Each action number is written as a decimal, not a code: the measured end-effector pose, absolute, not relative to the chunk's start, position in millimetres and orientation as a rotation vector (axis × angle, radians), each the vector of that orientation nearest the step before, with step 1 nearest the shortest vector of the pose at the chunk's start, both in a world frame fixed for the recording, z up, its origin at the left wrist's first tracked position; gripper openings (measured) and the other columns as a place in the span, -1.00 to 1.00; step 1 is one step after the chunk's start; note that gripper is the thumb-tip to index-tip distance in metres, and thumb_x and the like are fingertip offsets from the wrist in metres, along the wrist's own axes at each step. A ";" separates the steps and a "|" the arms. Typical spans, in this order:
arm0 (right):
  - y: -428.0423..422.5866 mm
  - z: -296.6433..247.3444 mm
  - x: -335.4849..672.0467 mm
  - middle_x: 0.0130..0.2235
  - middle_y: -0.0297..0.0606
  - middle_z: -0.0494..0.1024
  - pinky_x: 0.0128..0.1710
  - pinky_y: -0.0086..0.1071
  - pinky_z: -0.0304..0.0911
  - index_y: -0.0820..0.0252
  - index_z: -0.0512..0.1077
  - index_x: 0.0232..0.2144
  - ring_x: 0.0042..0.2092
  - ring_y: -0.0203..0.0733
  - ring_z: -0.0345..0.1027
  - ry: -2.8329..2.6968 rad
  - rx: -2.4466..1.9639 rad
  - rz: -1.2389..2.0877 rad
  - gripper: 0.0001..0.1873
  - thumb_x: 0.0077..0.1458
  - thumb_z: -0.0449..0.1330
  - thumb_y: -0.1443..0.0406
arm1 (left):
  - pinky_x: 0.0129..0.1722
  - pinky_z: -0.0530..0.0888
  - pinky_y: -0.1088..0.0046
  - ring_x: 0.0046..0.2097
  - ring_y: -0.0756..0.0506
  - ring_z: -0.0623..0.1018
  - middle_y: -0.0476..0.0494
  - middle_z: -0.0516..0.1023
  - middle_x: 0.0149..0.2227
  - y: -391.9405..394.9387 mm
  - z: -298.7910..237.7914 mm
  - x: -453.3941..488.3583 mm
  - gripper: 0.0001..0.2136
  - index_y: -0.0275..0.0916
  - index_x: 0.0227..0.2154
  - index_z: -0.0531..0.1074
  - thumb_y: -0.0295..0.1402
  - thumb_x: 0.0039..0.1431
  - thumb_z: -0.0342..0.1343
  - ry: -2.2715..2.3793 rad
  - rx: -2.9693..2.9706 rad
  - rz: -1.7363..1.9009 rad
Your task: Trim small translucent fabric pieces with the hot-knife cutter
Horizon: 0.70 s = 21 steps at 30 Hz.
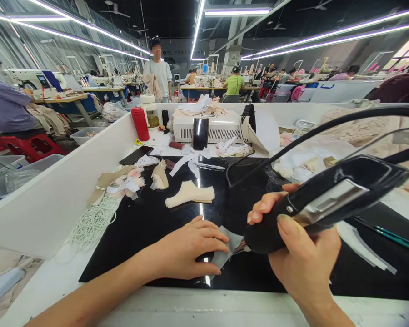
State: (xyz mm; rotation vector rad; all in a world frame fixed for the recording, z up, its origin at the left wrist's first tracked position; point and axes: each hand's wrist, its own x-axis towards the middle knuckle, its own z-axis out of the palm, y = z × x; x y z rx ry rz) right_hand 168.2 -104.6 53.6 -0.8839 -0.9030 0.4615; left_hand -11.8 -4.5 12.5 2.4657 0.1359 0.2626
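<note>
Hands are at a work table, seen from the head camera. The left hand (pixel 191 247) lies flat on the black mat (pixel 139 227). Its fingers are stretched out and close together, and the tips press down on a pale cloth piece (pixel 232 238). The cloth piece lies low in the middle of the mat, between the two hands. Part of it is hidden under the fingers.

The right hand (pixel 303 259) holds a black tool (pixel 327 202) just above the mat. The fingers are curled tight round the tool, and the thumb lies along its side. The round black nose of the tool points down and left, right beside the cloth piece and the left fingertips. I cannot tell if the nose touches the cloth. A shiny metal strip runs along the tool's side. A black cord (pixel 293 147) bends across the table behind the tool.

Farther back on the mat lies a cream cloth shape (pixel 189 194). At the left edge is a heap of white string (pixel 93 222). Behind them are a dark phone (pixel 135 155), a red bottle (pixel 140 123) and a white box (pixel 218 129). A white wall (pixel 54 195) stands along the left of the table. Beyond it a person (pixel 158 68) stands, and other people sit at sewing tables.
</note>
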 end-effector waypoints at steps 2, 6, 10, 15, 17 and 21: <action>-107.8 54.8 164.5 -0.30 -0.37 0.48 -0.33 -0.26 0.44 -0.05 0.42 -0.02 -0.35 -0.21 0.41 -0.912 -0.864 0.484 -0.66 0.19 0.39 0.17 | 0.41 0.10 0.07 0.26 -0.23 0.43 -0.15 0.54 0.20 -4.0 12.8 -12.1 -0.59 -0.14 0.09 0.52 -0.27 0.19 0.39 0.140 2.454 0.263; -112.5 54.0 157.0 -0.29 -0.37 0.49 -0.35 -0.27 0.46 -0.06 0.40 0.00 -0.35 -0.21 0.41 -0.928 -0.828 0.545 -0.64 0.20 0.39 0.17 | 0.40 0.11 0.09 0.26 -0.24 0.43 -0.16 0.55 0.19 -3.9 14.5 -11.5 -0.57 -0.14 0.10 0.52 -0.24 0.19 0.39 0.132 2.453 0.261; -111.4 50.5 154.0 -0.28 -0.36 0.49 -0.38 -0.31 0.46 -0.04 0.38 0.02 -0.33 -0.22 0.41 -0.947 -0.805 0.573 -0.66 0.24 0.36 0.21 | 0.39 0.11 0.07 0.25 -0.25 0.42 -0.18 0.54 0.19 -3.9 14.0 -11.0 -0.58 -0.15 0.10 0.51 -0.24 0.20 0.38 0.122 2.461 0.252; -111.2 50.0 153.7 -0.27 -0.35 0.49 -0.40 -0.33 0.44 -0.04 0.38 0.02 -0.32 -0.22 0.42 -0.975 -0.810 0.568 -0.69 0.27 0.33 0.26 | 0.38 0.11 0.02 0.26 -0.28 0.41 -0.23 0.53 0.20 -2.0 10.3 -11.1 -0.59 -0.14 0.12 0.50 -0.17 0.26 0.32 0.093 2.465 0.279; -113.3 50.7 152.4 -0.28 -0.35 0.49 -0.38 -0.32 0.45 -0.04 0.38 0.02 -0.33 -0.21 0.41 -0.965 -0.808 0.584 -0.68 0.26 0.34 0.23 | 0.36 0.15 0.05 0.25 -0.28 0.42 -0.24 0.54 0.19 -1.3 9.9 -10.7 -0.58 -0.15 0.11 0.51 -0.15 0.25 0.33 0.080 2.473 0.286; -116.9 50.9 146.6 -0.29 -0.36 0.46 -0.32 -0.29 0.47 -0.04 0.37 0.02 -0.33 -0.21 0.38 -0.931 -0.807 0.614 -0.62 0.22 0.37 0.15 | 0.32 0.22 0.13 0.24 -0.26 0.43 -0.24 0.54 0.18 -0.7 10.5 -10.4 -0.58 -0.21 0.07 0.53 -0.13 0.23 0.35 0.071 2.485 0.288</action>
